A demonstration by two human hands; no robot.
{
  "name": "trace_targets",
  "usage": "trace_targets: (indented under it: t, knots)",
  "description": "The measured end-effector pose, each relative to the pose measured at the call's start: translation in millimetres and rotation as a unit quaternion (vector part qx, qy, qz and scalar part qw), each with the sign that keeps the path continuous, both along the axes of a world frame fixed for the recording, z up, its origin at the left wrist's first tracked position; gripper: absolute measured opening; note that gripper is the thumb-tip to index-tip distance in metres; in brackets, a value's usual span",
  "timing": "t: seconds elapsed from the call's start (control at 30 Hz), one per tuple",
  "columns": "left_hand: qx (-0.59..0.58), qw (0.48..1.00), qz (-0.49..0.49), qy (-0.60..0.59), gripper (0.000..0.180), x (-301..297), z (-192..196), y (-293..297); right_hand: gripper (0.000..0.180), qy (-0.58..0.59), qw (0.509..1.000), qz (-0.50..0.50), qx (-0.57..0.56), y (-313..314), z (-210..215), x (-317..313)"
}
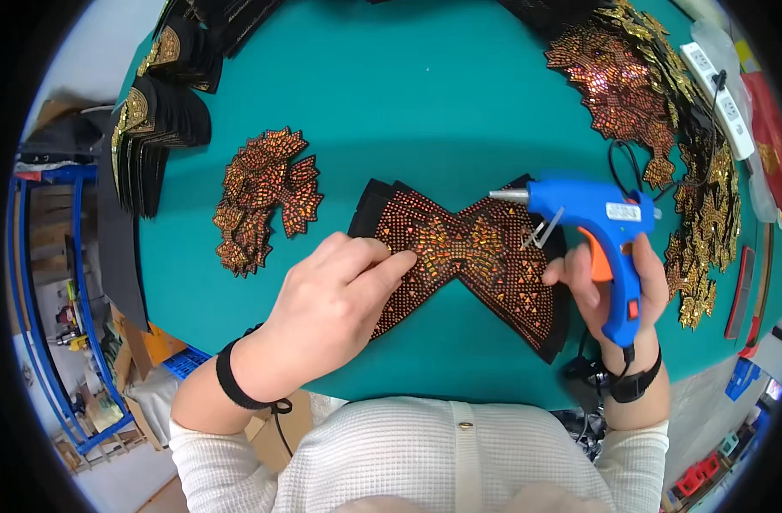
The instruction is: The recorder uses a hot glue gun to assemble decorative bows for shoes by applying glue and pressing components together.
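A black bow-shaped fabric piece point(524, 301), covered in orange-copper studs, lies in front of me on the green table point(365, 103). Layers of black fabric show under its edges. At its middle sits a smaller bow-shaped studded appliqué point(481, 248). My left hand point(335, 295) is closed, with thumb and index fingertips pressed together on the left half of the piece. In my right hand point(639, 291) is a blue hot glue gun point(615, 209) with an orange trigger. Its metal nozzle points left, above the upper right part of the bow, and its wire stand hangs below.
Several loose copper appliqués point(263, 188) lie left of the bow. Black and gold stacked pieces point(152, 120) stand at the left edge. More copper appliqués point(613, 77) and gold ones point(707, 231) pile up at the right, beside a white power strip point(720, 103) with black cords.
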State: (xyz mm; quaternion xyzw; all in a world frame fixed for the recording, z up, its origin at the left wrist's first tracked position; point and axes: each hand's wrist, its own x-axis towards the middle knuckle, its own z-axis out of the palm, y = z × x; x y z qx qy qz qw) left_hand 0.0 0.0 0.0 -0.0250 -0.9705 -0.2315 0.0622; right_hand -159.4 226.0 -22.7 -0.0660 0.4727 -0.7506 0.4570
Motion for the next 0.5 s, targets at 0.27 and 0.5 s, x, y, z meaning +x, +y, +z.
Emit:
trace_targets:
  t: [0.27,0.5]
  knots:
    - [-0.017,0.999,-0.027,0.029,0.040,-1,-7,9,0.071,-0.095,0.987,0.050,-0.119,-8,-5,7]
    - [-0.048,0.998,-0.036,0.019,0.038,-4,-12,9,0.070,-0.098,0.988,0.040,-0.113,-11,-9,7]
